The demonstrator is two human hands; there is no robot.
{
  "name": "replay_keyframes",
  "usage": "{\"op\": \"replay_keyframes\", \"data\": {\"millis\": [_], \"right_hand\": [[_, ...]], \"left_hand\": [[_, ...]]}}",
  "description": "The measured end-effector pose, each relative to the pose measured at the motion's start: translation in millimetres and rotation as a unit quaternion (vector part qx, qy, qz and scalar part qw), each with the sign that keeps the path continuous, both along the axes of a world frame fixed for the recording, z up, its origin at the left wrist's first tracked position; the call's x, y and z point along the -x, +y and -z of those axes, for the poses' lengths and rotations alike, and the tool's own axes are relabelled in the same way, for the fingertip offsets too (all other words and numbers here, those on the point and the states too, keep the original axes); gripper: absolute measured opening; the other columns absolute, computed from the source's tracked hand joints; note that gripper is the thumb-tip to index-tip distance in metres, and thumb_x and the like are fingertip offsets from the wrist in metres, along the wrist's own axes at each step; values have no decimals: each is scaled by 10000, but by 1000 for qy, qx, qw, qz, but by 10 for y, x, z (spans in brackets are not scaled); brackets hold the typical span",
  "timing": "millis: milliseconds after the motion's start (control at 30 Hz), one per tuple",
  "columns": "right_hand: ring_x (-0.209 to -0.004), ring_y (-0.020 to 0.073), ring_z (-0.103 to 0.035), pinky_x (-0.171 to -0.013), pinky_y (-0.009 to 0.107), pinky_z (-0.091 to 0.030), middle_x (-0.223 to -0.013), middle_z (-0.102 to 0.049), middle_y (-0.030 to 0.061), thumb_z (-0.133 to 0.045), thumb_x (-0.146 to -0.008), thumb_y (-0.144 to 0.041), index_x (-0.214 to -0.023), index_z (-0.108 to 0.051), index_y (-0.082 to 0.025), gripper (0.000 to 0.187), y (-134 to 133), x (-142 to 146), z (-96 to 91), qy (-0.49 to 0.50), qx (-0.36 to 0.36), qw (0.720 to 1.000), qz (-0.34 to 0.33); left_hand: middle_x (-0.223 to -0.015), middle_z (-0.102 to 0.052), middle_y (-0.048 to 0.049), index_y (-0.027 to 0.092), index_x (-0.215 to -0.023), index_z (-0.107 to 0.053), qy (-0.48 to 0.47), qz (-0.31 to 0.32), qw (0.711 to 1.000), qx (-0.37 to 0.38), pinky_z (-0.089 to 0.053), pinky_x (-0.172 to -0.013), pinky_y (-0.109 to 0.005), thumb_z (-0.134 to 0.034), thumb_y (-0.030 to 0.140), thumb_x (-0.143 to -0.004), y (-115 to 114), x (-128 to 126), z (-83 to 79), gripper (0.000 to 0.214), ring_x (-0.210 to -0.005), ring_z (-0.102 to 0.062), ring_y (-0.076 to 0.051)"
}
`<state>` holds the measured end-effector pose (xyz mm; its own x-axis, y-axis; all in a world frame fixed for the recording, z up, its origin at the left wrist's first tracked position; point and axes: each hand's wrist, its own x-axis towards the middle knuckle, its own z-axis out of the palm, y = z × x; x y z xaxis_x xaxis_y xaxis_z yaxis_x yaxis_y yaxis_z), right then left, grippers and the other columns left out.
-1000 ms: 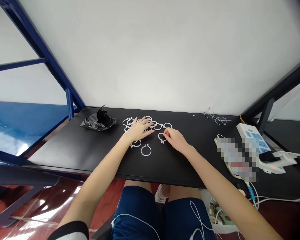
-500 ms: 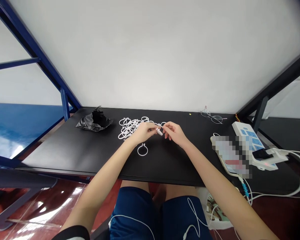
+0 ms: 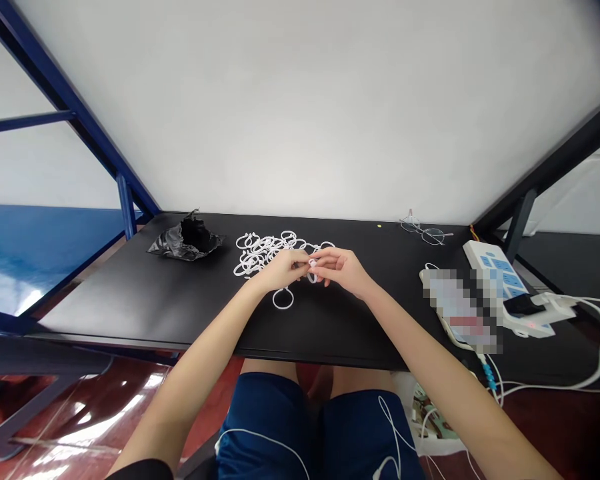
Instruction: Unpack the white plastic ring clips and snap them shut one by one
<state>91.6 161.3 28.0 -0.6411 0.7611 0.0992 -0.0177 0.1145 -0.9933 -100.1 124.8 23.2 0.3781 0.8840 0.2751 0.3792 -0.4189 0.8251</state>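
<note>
A heap of white plastic rings (image 3: 263, 251) lies on the black table (image 3: 145, 300) toward the back. My left hand (image 3: 284, 269) and my right hand (image 3: 341, 268) meet just above the table in front of the heap. Both pinch one small white ring (image 3: 313, 269) between their fingertips. A single white ring (image 3: 283, 299) lies flat on the table just below my left hand.
A crumpled black bag (image 3: 187, 240) sits at the back left. A pair of glasses (image 3: 424, 231) lies at the back right. A white power strip (image 3: 510, 288) with plugs and cables is at the right edge. Blue frame struts (image 3: 125, 207) rise on the left.
My left hand lifted off the heap and my right hand picked up a ring from the table. Both hands came together and now hold that ring between them.
</note>
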Motion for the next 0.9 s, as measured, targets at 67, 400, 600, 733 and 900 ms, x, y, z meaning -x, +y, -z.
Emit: {"op": "replay_keyframes", "data": {"millis": [67,400,600,733,900], "right_hand": [[-642,159,-664,-483,243,-517,-759,-713,46,-781,-681,-379,-908,-677,-167,327,18,-12,9,9,-12,999,32],[-703,194,-688,-638,352,-603,-768,-698,45,-783,-681,-425,-824,-710,-176,296,2,8,7,65,-37,994,81],[-714,200,-683,-604,344,-604,-837,-707,55,-783,-684,-406,-828,-718,-186,271,26,13,74,42,-71,992,98],[-806,216,-696,-710,352,-599,-869,-718,51,-745,-744,-376,-866,-721,-206,211,16,15,136,39,-107,987,110],[-822,203,-691,-780,351,-573,-867,-715,44,-710,-788,-356,-864,-710,-205,169,17,3,157,31,-153,982,106]], "left_hand": [[-1044,-646,-94,169,-1095,-669,-56,-21,997,43,-541,-594,-213,-499,250,-894,3,15,0,276,-824,-647,-147],[-1149,-619,-101,189,-1261,-598,-127,10,991,49,-574,-586,-214,-698,328,-790,18,-84,112,501,-753,-643,-116],[-1125,-608,-108,180,-1217,-623,-112,-14,993,15,-562,-573,-205,-742,333,-745,29,-89,143,510,-727,-646,-115],[-1086,-618,-100,171,-1153,-656,-104,-41,994,-7,-553,-598,-213,-771,340,-711,30,-94,129,486,-706,-636,-106],[-1037,-614,-83,165,-1129,-667,-104,-47,993,-14,-535,-589,-210,-781,353,-700,37,-101,154,482,-707,-628,-105]]}}
